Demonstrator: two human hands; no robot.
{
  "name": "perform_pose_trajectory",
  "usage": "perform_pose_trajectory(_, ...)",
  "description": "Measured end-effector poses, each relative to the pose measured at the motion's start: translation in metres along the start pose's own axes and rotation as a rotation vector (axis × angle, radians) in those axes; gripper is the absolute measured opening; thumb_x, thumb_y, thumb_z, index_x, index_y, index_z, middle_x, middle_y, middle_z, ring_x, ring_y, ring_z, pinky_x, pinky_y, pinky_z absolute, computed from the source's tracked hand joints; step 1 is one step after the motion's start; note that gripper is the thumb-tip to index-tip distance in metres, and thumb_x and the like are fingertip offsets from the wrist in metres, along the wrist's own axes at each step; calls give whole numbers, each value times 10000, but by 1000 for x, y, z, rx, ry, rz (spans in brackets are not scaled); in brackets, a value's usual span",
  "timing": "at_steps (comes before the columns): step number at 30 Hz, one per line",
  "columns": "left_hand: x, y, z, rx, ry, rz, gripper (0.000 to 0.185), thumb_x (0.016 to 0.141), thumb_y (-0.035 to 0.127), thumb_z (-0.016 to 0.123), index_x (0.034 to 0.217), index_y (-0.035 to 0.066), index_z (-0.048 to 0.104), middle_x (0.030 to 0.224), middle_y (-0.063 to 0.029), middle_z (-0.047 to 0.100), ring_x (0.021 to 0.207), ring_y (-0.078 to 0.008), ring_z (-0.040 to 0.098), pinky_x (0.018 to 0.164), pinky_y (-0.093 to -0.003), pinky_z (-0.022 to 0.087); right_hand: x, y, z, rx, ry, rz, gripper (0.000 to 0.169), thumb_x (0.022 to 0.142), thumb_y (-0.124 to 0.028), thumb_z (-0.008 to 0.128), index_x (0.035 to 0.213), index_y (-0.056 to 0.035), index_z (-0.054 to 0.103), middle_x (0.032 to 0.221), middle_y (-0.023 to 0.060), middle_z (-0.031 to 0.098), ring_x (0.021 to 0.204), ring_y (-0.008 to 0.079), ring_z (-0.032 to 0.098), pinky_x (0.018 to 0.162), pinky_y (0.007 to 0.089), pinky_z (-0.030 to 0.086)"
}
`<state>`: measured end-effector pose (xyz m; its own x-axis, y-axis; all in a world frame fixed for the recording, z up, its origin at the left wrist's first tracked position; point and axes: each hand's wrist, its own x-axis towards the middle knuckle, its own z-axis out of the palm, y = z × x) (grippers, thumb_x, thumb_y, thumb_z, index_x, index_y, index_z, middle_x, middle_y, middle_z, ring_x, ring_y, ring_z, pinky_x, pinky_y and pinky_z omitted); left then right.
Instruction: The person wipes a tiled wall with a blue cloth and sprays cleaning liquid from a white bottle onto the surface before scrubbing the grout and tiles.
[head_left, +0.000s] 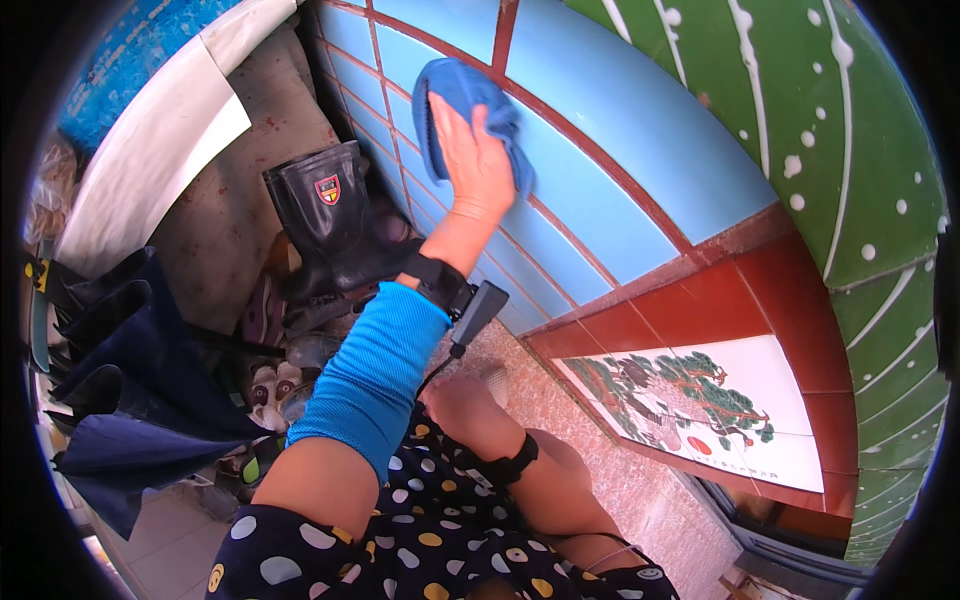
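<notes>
A folded blue cloth (457, 82) lies against the light-blue tiled wall (600, 97) beneath my left hand (476, 161). That hand is pressed on the cloth, its back towards me and the fingers partly wrapped in the fabric. A blue sleeve covers the left forearm, with a black strap and a small dark device at the wrist. Lower down, my right hand (461, 401) is bent in near my lap, close to a black cable; its fingers are hard to make out, and nothing is seen in it. The right wrist wears a black band.
Black rubber boots (330, 217) stand left of the wall, above several shoes (274, 390). A dark blue umbrella (150, 367) is at the left. Red tiles (690, 307) frame a picture panel of pine trees and birds (697, 412); green tiles (802, 112) lie beyond.
</notes>
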<state>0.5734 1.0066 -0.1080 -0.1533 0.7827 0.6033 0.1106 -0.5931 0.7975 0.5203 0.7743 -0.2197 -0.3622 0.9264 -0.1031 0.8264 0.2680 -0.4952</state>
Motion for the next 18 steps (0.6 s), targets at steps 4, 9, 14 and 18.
perform_pose_trajectory(4, -29, 19, 1, -91, -79, 8, 654, 979, 202, 404, 1396, -204, 105, 1503, -356, 91, 1425, -437, 97, 1172, -420, 83, 7, 0, 7, 167, -116, 93, 210, 802, -171, 594, 973, -64, 651, 939, 122, 668, 948, 305, 625, 795, 407, 482)
perform_pose_trajectory(9, -123, 41, 6, 55, -348, 594, 361, 789, 379, 615, 1002, 92, 562, 1018, -164, 482, 981, -331, 462, 965, -470, 360, -20, -8, 19, 892, 262, 41, 338, 879, -117, 519, 1209, -79, 580, 1255, 128, 573, 1211, 258, 510, 1026, 375, 384)
perform_pose_trajectory(14, -92, 41, -12, 331, -751, 507, 254, 771, 373, 646, 843, 130, 663, 819, -100, 597, 787, -295, 581, 767, -433, 486, -5, -2, 23, 448, 177, 104, 232, 890, -183, 532, 1070, -61, 612, 1046, 132, 643, 994, 296, 606, 889, 448, 440)
perform_pose_trajectory(18, -30, 2, -21, 81, -15, 143, 446, 877, 155, 570, 1168, -171, 479, 1255, -337, 468, 1228, -450, 410, 1070, -430, 303, 4, 10, 1, 47, -248, 37, 194, 863, -259, 560, 904, -83, 628, 805, 160, 648, 790, 356, 632, 668, 480, 470)
